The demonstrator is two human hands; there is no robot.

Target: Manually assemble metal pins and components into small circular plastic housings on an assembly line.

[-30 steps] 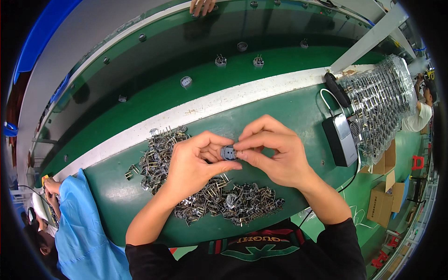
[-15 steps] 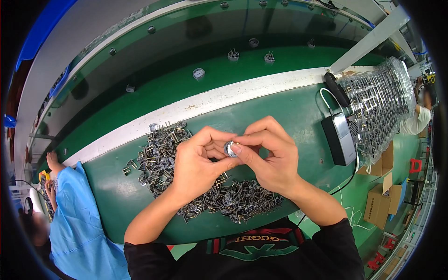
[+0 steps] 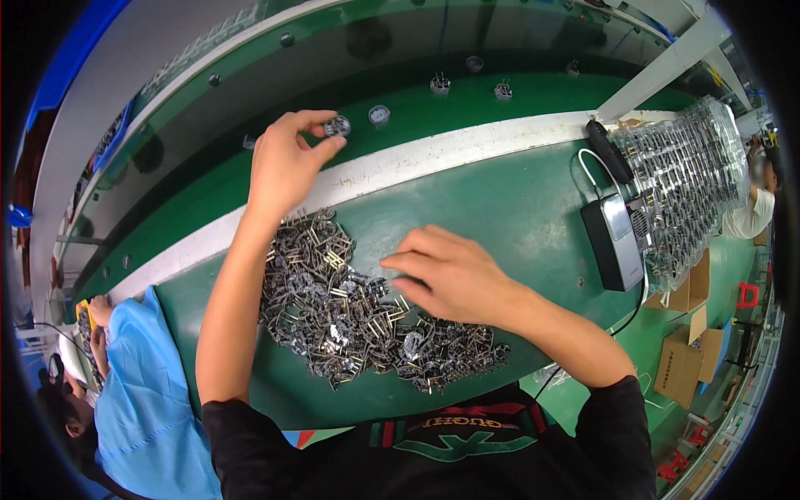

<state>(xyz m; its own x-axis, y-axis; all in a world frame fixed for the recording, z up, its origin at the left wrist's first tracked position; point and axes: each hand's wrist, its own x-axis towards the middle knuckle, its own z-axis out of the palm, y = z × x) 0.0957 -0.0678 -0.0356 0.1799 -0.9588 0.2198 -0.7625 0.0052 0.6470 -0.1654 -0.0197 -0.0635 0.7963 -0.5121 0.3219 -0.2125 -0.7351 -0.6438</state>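
My left hand (image 3: 282, 162) is stretched over the green conveyor belt, its thumb and fingers pinching a small round electronic part (image 3: 337, 126) by its edge. On my side of the belt, a heap of dark parts with metal pins (image 3: 358, 321) lies on the green table (image 3: 508, 217). My right hand (image 3: 448, 277) hovers just above the right side of this heap. Its fingers are bent and apart, with nothing seen in them. A pale round part (image 3: 379, 115) rests on the belt to the right of the held one.
A white rail (image 3: 417, 150) divides table from belt. More pinned parts (image 3: 440, 82) sit along the belt. A black box-shaped device (image 3: 613, 242) with cables and stacked clear trays of parts (image 3: 687, 179) stand at right. A co-worker in a blue garment (image 3: 146, 375) is at left.
My hands, together on a round part before, have separated. The left has carried the part forward and left over the belt; the right has let go and moved slightly back toward the heap.
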